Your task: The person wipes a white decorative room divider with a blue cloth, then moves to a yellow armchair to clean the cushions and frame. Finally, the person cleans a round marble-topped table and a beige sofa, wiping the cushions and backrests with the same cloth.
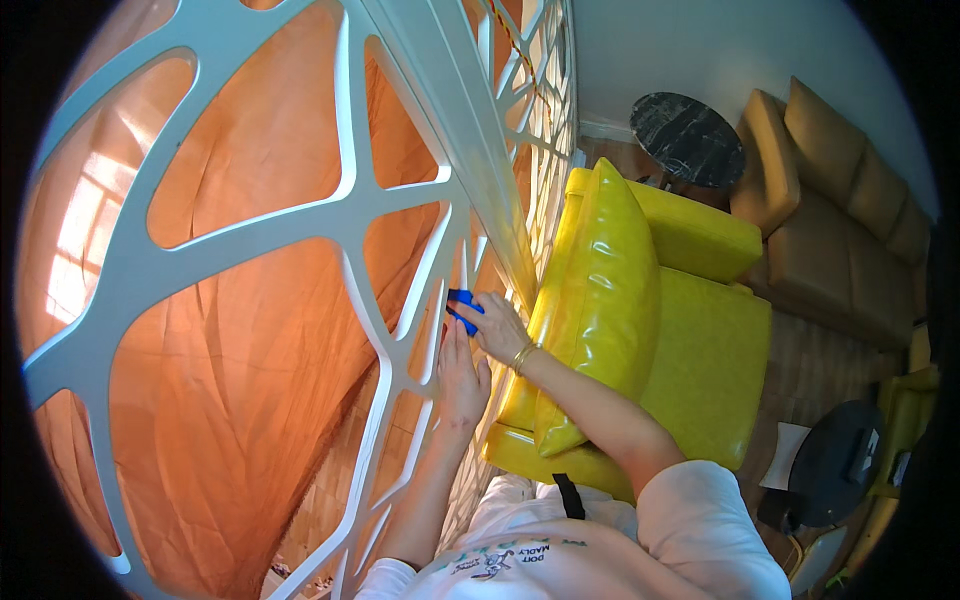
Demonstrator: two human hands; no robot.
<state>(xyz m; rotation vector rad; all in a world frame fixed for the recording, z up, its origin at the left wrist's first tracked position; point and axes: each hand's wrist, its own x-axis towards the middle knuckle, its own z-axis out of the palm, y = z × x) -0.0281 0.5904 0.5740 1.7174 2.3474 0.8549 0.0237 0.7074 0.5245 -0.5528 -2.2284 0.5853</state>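
My right hand (501, 330) is closed on a small blue tool (466, 307), whose exact kind I cannot make out. The tool lies against the narrow bars of a white lattice partition (352, 217). Just below it, my left hand (461, 382) is laid along the partition with fingers stretched out and thumb apart. Its fingertips come close to the tool, and a small red spot shows beside them. Behind the lattice hangs orange-brown fabric (240, 360).
A yellow leather armchair (705, 360) with a cushion (600, 300) stands against the partition at my right. Beyond are a dark marble-top table (686, 139), a brown sofa (817, 247) and a round black table (832, 465). A twisted cord (517, 49) hangs on the far lattice.
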